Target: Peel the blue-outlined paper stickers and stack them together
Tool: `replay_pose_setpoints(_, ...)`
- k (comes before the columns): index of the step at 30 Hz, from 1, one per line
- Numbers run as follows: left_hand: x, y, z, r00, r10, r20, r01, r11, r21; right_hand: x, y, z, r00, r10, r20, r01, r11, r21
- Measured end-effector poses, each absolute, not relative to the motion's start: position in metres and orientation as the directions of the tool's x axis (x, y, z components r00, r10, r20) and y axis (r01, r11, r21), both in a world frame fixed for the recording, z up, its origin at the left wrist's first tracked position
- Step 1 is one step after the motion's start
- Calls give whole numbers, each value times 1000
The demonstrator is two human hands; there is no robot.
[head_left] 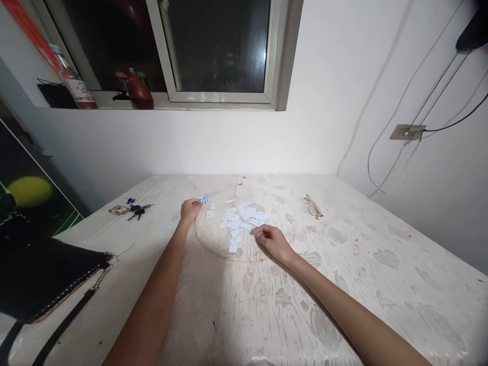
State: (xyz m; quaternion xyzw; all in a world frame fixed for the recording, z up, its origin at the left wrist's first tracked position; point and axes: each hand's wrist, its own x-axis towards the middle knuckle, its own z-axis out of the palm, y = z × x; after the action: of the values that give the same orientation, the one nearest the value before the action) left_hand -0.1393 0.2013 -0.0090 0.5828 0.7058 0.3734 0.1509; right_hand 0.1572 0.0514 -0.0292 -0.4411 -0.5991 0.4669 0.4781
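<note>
My left hand (189,209) is at the left of the scattered paper pieces, its fingers pinched on a small blue-and-white card (205,200). Most of that card sticks out beyond the fingertips. A loose heap of small white paper slips (238,217) lies overlapping in the middle of the table. My right hand (273,241) rests low at the heap's right edge with thumb and fingers drawn together. Whatever may be between those fingers is too small to make out. A few single slips (210,214) lie apart, close to my left hand.
The table (263,315) has a pale patterned cover. Eyeglasses (312,207) lie to the right; keys (138,210) and a black bag (49,277) with a strap are on the left. Behind stands a white wall with a window and bottles (78,89) on the sill.
</note>
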Motion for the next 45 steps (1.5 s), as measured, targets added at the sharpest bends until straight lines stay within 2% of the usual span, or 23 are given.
replay_pose_setpoints(13,-140,201,-6,-289,939,187,674,60,736,157,52,-31,-155,971,182,108,200,-974)
replay_pose_setpoints(25,-141,188,4,-225,967,118,580,36,813,156,55,-34,-150,971,186,111,203,-973)
replay_pose_setpoints(38,-103,128,15,-86,977,195,475,-132,870,156,53,-32,-130,974,185,97,199,-975)
replay_pose_setpoints(45,-72,96,16,9,983,184,397,-172,901,156,52,-31,-134,974,184,84,196,-977)
